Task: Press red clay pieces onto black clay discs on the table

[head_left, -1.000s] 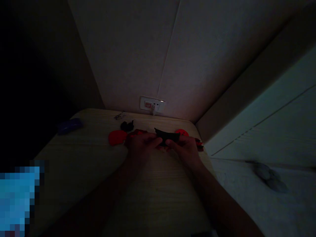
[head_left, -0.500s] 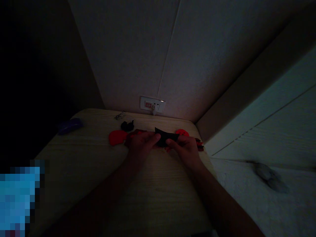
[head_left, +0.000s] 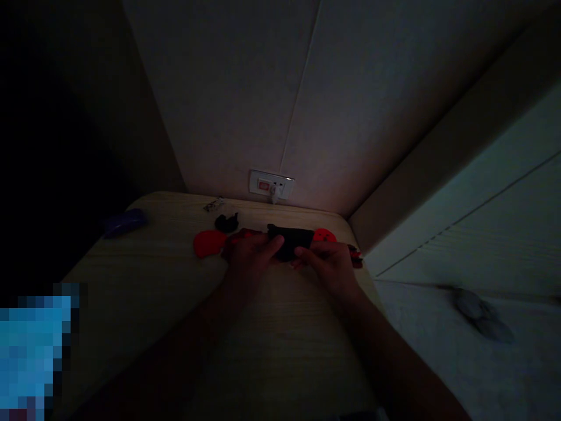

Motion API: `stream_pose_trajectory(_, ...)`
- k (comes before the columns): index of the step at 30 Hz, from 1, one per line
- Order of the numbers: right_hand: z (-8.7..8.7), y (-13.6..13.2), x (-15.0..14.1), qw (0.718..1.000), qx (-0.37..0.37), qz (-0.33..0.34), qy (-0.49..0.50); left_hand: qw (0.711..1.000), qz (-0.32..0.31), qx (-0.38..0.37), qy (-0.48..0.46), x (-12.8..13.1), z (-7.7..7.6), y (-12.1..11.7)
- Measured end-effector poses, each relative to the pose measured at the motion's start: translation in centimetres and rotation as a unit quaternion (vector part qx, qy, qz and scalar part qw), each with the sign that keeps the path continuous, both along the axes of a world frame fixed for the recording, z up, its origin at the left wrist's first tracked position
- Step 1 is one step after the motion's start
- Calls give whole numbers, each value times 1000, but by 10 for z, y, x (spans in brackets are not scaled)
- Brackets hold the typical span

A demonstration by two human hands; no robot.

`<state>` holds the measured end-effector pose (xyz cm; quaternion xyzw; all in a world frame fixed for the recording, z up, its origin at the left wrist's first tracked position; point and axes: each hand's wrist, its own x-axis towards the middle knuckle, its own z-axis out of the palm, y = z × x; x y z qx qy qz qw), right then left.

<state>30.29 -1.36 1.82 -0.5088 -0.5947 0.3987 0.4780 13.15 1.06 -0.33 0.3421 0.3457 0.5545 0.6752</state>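
Observation:
A thin, dark, roughly rectangular sheet (head_left: 293, 238) is pinched between my two hands, its material too dim to name. My left hand (head_left: 253, 251) grips its left side with the thumb on top. On the right side, the thumb and fingers of my right hand (head_left: 331, 260) close on its lower corner. Beside my left hand lie a flat red rounded piece (head_left: 209, 243) and a darker red piece (head_left: 245, 234), partly covered by that hand. Behind my right hand is a red round piece with dark marks (head_left: 325, 235). Red and black strips (head_left: 356, 256) stick out past that hand.
A crumpled black piece (head_left: 227, 222) and a small clear scrap (head_left: 214, 204) lie at the back of the wooden table (head_left: 175, 304). A purple packet (head_left: 125, 223) rests at the left edge. A wall socket with a plug (head_left: 272, 185) is behind. Grey footwear-like shapes (head_left: 480, 313) lie on the floor.
The dark sheet's upper edge, curved with pointed corners before, now looks straighter and broader, its left corner shifted left. Both hands stay nearly in place.

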Motion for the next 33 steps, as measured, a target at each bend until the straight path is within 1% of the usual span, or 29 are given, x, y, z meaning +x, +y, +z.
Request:
stream_pose_trajectory(4, -2, 2, -1, 999, -19, 4, 45, 1000, 23, -7, 9, -1, 5, -1)
stream_pose_trajectory(8, -1, 3, -2, 997, -6, -16, 74, 999, 44, 8, 28, -2, 3, -1)
stream_pose_trajectory(10, 0, 3, -1, 997, 2, -32, 70, 999, 28, 14, 24, -2, 1, 0)
stream_pose_trajectory(13, 1, 2, 0, 997, 5, -43, 66, 999, -23, 27, 31, -3, -1, -1)
stream_pose_trajectory(15, 1, 2, 0, 997, 4, -44, 67, 997, -46, 34, 46, -3, 0, -1)
stream_pose_trajectory(19, -1, 3, -3, 997, 6, -35, 73, 996, -35, 37, 74, -5, 5, -2)
stream_pose_trajectory(24, 2, 4, -3, 1000, -21, -3, 23, 995, -18, 36, 96, -4, 10, -3)
stream_pose_trajectory(28, 2, 4, -1, 1000, -15, -8, 19, 994, -30, 35, 96, -4, 8, -4)
stream_pose_trajectory(33, -4, 6, 2, 999, -15, -13, 34, 996, -53, 30, 59, -4, 3, -4)
